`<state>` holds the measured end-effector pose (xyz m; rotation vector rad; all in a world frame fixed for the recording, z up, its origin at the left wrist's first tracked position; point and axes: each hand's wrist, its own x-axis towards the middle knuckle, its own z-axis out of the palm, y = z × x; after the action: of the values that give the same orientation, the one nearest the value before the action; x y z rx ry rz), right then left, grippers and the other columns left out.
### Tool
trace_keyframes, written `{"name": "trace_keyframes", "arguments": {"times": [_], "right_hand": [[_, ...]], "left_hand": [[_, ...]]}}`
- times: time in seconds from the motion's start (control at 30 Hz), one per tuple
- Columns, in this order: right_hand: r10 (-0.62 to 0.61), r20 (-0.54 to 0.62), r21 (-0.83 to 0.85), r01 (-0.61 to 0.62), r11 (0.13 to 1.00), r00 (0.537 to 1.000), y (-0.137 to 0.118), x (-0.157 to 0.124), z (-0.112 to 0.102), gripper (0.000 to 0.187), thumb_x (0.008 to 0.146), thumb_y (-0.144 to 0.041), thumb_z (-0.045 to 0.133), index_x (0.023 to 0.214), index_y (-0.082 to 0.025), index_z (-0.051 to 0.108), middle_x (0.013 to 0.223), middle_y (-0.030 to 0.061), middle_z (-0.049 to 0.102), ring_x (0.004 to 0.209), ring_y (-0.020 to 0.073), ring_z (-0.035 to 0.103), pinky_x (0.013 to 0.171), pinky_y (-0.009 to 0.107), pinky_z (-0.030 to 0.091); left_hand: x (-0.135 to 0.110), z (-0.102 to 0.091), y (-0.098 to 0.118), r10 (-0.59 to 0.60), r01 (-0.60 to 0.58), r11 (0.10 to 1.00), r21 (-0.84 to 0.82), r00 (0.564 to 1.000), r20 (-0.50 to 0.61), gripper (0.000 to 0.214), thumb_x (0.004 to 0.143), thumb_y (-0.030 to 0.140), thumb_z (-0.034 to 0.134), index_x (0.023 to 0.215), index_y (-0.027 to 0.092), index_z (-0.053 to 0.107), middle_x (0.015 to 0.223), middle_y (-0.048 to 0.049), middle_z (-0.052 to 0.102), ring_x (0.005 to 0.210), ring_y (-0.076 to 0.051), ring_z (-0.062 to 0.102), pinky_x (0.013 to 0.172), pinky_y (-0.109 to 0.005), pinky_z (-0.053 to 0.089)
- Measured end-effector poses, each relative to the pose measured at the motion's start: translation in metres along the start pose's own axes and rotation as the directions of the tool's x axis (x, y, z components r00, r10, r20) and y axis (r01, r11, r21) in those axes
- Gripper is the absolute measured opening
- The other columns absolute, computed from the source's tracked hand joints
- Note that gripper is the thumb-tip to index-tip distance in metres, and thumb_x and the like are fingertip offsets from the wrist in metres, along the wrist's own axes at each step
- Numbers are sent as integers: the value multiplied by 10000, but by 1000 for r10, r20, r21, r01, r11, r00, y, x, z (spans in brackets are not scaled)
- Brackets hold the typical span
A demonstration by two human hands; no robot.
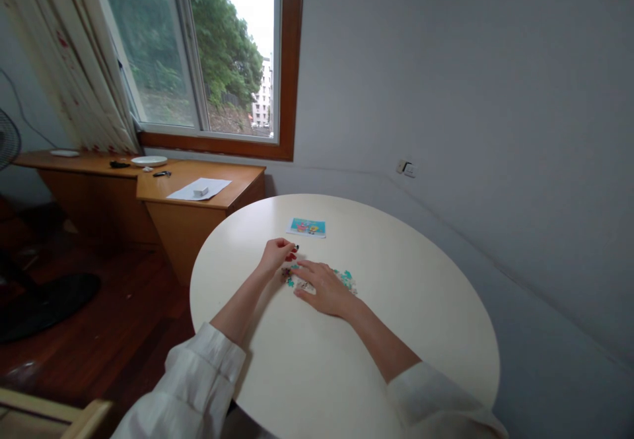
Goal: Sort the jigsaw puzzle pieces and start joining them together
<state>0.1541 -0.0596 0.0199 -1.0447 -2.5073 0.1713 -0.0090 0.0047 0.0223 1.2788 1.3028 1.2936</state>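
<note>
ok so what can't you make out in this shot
All in the head view:
Pieces under the right hand: hidden by it.
Full shape of the dark piece in the left hand: partly covered by it, and too small.
Fine detail on the card: too small.
Fan head: cut off by the left edge.

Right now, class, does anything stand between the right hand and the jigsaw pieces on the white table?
Nothing visible does: the right hand is spread over the jigsaw pieces, hiding some of them. The left hand, holding a small dark piece, is off to the left, not in between.
</note>
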Motion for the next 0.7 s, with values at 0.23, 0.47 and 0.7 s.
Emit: {"name": "trace_keyframes", "arguments": {"times": [0.23, 0.47, 0.7], "right_hand": [[-70, 86, 18, 68, 997, 994, -7, 2, -1, 368, 868, -347, 518, 1207, -211, 565, 1255, 93, 572, 1179, 220, 496, 1014, 411, 341], [-9, -86, -32, 7, 999, 996, 0, 7, 4, 159, 868, -249, 521, 948, -174, 636, 1032, 87, 655, 1015, 201, 576, 898, 371, 424], [-70, -116, -23, 67, 997, 991, -1, 5, 6, 237, 852, -238, 535, 1079, -194, 587, 1212, 108, 564, 1162, 209, 495, 967, 406, 404]], "left_hand": [[7, -4, -6, 76, -67, 958, 278, 997, -24, 166, 685, 238, 520, 562, 140, 574, 530, 5, 557, 542, -116, 493, 532, -229, 362], [9, -15, -8, -7, -40, 883, 467, 995, 98, 126, 643, 192, 554, 547, 125, 601, 479, 16, 537, 501, -113, 467, 490, -227, 316], [4, -15, -11, -83, -99, 852, 514, 944, 320, 167, 641, 232, 587, 590, 108, 687, 481, 4, 593, 485, -105, 473, 492, -216, 348]]}}
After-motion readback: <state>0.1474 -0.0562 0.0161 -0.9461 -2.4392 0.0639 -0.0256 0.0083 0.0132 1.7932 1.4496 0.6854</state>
